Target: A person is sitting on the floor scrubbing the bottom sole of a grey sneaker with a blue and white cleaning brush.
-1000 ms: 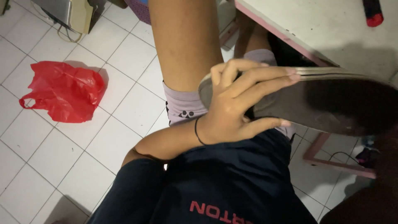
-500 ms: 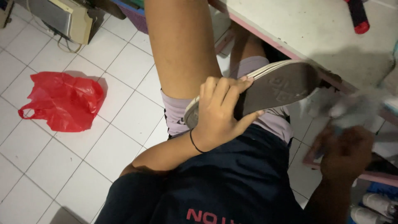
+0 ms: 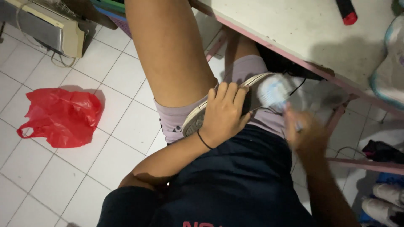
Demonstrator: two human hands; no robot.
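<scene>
My left hand [image 3: 223,115] grips a shoe [image 3: 252,90] with a white rubber edge and dark sole, held over my lap with the sole turned up. My right hand [image 3: 305,132] is blurred by motion and holds a brush with a pale bristle head [image 3: 273,90], which lies against the sole near its far end. A thin black band circles my left wrist. My bare left thigh and light purple shorts lie under the shoe.
A red plastic bag [image 3: 61,117] lies on the white tiled floor at left. A pink-edged table [image 3: 303,38] stands ahead with a red and black object [image 3: 347,10] on it. Other shoes [image 3: 385,201] lie at lower right. A beige device [image 3: 46,29] sits at upper left.
The shoe has come down lower over my lap and turned. My right hand has come into view with the brush and brought it onto the sole.
</scene>
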